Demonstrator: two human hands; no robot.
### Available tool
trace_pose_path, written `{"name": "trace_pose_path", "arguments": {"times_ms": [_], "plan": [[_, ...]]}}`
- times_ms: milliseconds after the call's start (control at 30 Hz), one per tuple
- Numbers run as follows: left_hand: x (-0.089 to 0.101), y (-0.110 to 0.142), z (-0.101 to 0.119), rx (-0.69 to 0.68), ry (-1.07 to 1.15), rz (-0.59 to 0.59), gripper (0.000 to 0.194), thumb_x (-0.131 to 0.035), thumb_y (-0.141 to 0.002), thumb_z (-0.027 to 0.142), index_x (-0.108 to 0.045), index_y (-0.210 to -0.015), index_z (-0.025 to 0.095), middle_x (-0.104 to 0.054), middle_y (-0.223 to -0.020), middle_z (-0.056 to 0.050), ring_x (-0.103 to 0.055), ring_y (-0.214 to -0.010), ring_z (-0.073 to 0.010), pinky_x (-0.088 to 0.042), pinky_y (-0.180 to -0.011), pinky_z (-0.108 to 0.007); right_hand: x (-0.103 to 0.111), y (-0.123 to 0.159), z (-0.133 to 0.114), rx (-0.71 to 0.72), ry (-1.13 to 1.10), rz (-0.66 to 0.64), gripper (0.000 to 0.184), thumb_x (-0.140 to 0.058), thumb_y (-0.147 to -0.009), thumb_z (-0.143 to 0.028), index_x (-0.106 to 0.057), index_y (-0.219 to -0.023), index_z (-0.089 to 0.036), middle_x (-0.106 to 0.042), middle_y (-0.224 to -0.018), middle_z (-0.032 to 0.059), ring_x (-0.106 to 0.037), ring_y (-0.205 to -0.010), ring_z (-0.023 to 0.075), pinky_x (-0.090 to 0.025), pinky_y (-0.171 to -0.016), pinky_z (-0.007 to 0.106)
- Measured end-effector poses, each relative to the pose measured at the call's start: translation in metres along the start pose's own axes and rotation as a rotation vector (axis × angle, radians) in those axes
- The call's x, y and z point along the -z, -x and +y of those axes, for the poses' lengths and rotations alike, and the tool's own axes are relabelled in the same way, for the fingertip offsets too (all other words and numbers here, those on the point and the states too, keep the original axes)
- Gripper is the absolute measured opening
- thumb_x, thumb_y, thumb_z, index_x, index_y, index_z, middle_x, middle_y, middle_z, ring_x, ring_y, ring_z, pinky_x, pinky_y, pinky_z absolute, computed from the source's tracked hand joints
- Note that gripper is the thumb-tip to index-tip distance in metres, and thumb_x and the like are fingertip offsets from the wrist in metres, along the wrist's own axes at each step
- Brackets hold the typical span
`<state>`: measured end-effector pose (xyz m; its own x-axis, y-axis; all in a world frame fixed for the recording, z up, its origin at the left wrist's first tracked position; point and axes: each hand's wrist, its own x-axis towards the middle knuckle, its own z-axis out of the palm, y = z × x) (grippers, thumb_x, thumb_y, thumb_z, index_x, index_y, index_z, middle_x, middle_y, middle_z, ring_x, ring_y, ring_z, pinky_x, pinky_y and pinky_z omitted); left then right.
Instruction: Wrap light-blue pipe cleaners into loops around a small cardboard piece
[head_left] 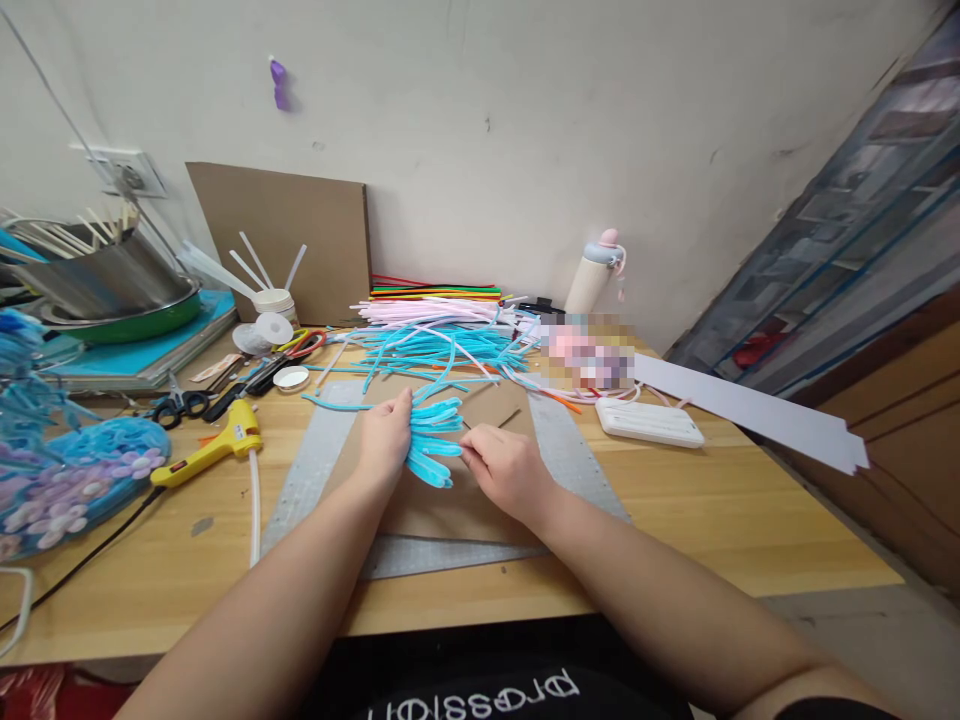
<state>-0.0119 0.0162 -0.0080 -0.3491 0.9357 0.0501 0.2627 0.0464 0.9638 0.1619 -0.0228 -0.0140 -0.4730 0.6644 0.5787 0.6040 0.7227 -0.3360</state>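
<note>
My left hand (385, 440) is closed around one end of a bunch of bright blue pipe cleaners (433, 442), bent into loops that fan out to the right. A loose blue stem sticks out to the left of that hand. At the tip of one loop, my right hand (507, 472) pinches with thumb and forefinger. Both hands are above a sheet of brown cardboard (465, 515), which lies on a grey cutting mat (592, 490). Behind them is a pile of blue pipe cleaners (450, 347), with pale pink ones (435, 311) further back.
To the left lie a yellow glue gun (214, 448), black scissors (181, 403) and a blue flower piece (82, 490). A steel pot (112, 275) holds sticks. At the right are a white box (649, 422), a bottle (592, 275) and a long white strip (750, 405).
</note>
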Motion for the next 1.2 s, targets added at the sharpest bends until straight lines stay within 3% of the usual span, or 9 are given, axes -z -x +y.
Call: {"name": "trace_pose_path", "arguments": {"times_ms": [300, 433, 600, 833, 1067, 1200], "plan": [[0.005, 0.001, 0.006, -0.169, -0.088, 0.083, 0.045, -0.045, -0.078, 0.049, -0.033, -0.047, 0.018, -0.025, -0.046, 0.005, -0.025, -0.045, -0.009, -0.018, -0.045, -0.024, -0.004, 0.002, -0.012, -0.033, -0.116, -0.001, 0.016, -0.042, -0.085, -0.018, -0.048, -0.071, -0.018, -0.053, -0.065, 0.0017, -0.048, -0.061, 0.0127, -0.036, -0.059, 0.025], [0.006, -0.001, 0.004, -0.149, -0.03, 0.0, 0.046, -0.048, -0.075, 0.051, -0.035, -0.046, 0.018, -0.028, -0.044, 0.005, -0.026, -0.043, -0.0087, -0.019, -0.043, -0.023, 0.001, 0.002, -0.008, -0.069, -0.242, -0.065, 0.019, -0.041, -0.088, -0.024, -0.05, -0.073, -0.019, -0.054, -0.065, 0.0002, -0.05, -0.061, 0.0114, -0.037, -0.059, 0.023], [0.003, -0.004, 0.0, -0.063, 0.055, -0.09, 0.045, -0.049, -0.073, 0.056, -0.045, -0.049, 0.018, -0.039, -0.042, 0.003, -0.034, -0.04, -0.0105, -0.025, -0.041, -0.023, 0.008, 0.0, 0.0, -0.184, -0.27, 0.039, 0.015, -0.045, -0.088, -0.032, -0.052, -0.085, -0.019, -0.056, -0.072, 0.0007, -0.049, -0.056, 0.0101, -0.038, -0.056, 0.023], [-0.001, 0.003, 0.003, -0.036, 0.018, -0.124, 0.044, -0.051, -0.072, 0.053, -0.042, -0.046, 0.017, -0.037, -0.04, 0.004, -0.033, -0.04, -0.0095, -0.024, -0.042, -0.022, 0.006, 0.0, 0.004, -0.038, -0.18, 0.03, 0.02, -0.041, -0.089, -0.023, -0.055, -0.102, -0.02, -0.062, -0.088, 0.0059, -0.057, -0.078, 0.0155, -0.043, -0.07, 0.026], [0.001, 0.004, 0.006, -0.084, -0.052, -0.053, 0.044, -0.047, -0.075, 0.049, -0.037, -0.046, 0.018, -0.03, -0.042, 0.005, -0.027, -0.042, -0.0086, -0.02, -0.043, -0.023, 0.0, 0.003, 0.0, 0.061, -0.068, -0.023, 0.019, -0.039, -0.088, -0.018, -0.058, -0.086, -0.02, -0.059, -0.076, 0.0042, -0.055, -0.071, 0.0145, -0.04, -0.065, 0.025], [0.004, 0.002, 0.007, -0.144, -0.052, -0.02, 0.044, -0.046, -0.076, 0.05, -0.034, -0.048, 0.019, -0.027, -0.045, 0.005, -0.025, -0.044, -0.0088, -0.018, -0.044, -0.023, -0.002, 0.004, -0.008, 0.024, -0.108, -0.005, 0.018, -0.039, -0.088, -0.018, -0.057, -0.084, -0.02, -0.059, -0.076, 0.0044, -0.055, -0.072, 0.0147, -0.04, -0.065, 0.025]]}}
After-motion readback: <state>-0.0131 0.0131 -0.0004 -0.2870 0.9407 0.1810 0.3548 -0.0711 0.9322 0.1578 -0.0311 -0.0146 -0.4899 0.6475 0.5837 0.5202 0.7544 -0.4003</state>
